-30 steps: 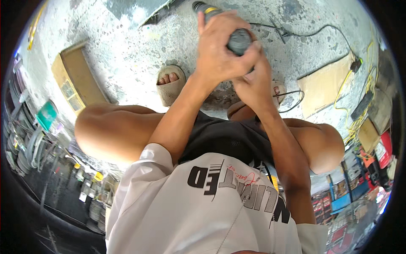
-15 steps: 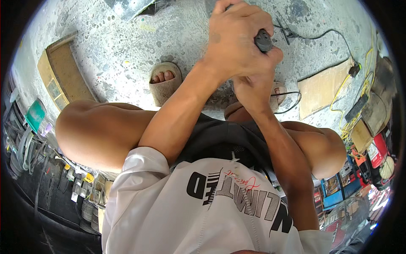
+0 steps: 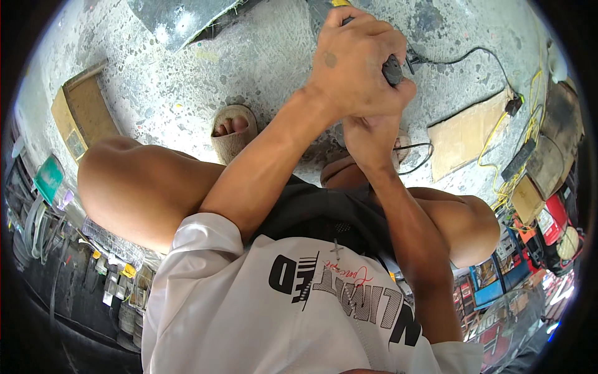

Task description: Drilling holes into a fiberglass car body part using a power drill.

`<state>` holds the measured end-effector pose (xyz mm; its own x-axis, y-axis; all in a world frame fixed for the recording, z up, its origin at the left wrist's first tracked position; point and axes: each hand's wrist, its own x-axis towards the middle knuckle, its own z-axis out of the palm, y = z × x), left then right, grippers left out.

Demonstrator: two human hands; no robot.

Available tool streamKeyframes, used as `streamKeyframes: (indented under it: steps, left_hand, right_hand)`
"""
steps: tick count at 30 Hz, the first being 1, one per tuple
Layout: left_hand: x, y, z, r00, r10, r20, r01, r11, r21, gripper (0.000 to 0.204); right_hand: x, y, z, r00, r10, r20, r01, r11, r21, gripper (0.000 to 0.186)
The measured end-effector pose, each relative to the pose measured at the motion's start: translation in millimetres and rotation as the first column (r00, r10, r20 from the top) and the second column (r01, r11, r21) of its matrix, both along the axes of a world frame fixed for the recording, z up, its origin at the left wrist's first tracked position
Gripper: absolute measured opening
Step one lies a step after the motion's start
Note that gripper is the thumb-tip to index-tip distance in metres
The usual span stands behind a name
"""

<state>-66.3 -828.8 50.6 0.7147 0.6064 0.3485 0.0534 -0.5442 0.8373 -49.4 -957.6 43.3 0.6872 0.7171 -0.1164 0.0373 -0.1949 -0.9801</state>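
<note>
My left hand (image 3: 358, 68) is closed round the black grip (image 3: 392, 70) of a corded power tool, whose round end pokes out between fingers and thumb. Just beneath it, pressed against it, is my right hand (image 3: 374, 134), closed at the same tool, its fingers mostly hidden. A bit of the tool's grey and yellow body (image 3: 336, 4) shows past the left knuckles at the top edge; its working end is out of view. A black cord (image 3: 430, 156) loops beside my right wrist. Ahead to the left lies a grey sheet panel (image 3: 177, 19) with a ragged edge.
My sandalled foot (image 3: 233, 128) rests on the stained concrete floor below the hands. An open cardboard box (image 3: 93, 112) stands at left, flat cardboard (image 3: 467, 140) at right. Beyond it run a black cable (image 3: 479, 53) and tangled yellow cords (image 3: 504, 193). A green container (image 3: 48, 177) sits far left.
The view has shifted, so more of the grey panel and the tool's yellow part show. Both hands sit slightly lower in the picture, still closed at the tool.
</note>
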Motion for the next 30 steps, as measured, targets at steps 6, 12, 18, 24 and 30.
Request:
streamKeyframes:
  steps: [6,12,18,24,30]
  left_hand:
    - [-4,-10,7,0.991,0.049,-0.125,-0.046,0.999,0.024,0.03]
    - [-6,-1,9,0.997,0.048,-0.055,-0.048,0.999,0.001,0.025]
    - [-9,0,11,0.996,0.024,-0.085,-0.024,1.0,0.007,0.025]
    - [-9,-6,1,0.999,0.024,-0.026,-0.023,1.0,0.02,0.026]
    - [-28,33,38,0.983,0.094,-0.156,-0.131,0.961,-0.244,0.035]
  right_hand:
    - [1,-2,7,0.999,-0.003,0.035,0.004,1.0,-0.025,0.028]
    - [-2,-1,-1,0.981,-0.025,0.191,0.031,0.999,-0.025,0.035]
    - [-1,-10,-3,0.984,0.155,0.09,-0.147,0.985,-0.09,0.059]
    - [-7,2,-9,0.988,-0.045,0.148,0.053,0.997,-0.053,0.049]
    - [-2,3,8,0.999,-0.047,-0.014,0.044,0.984,-0.173,0.072]
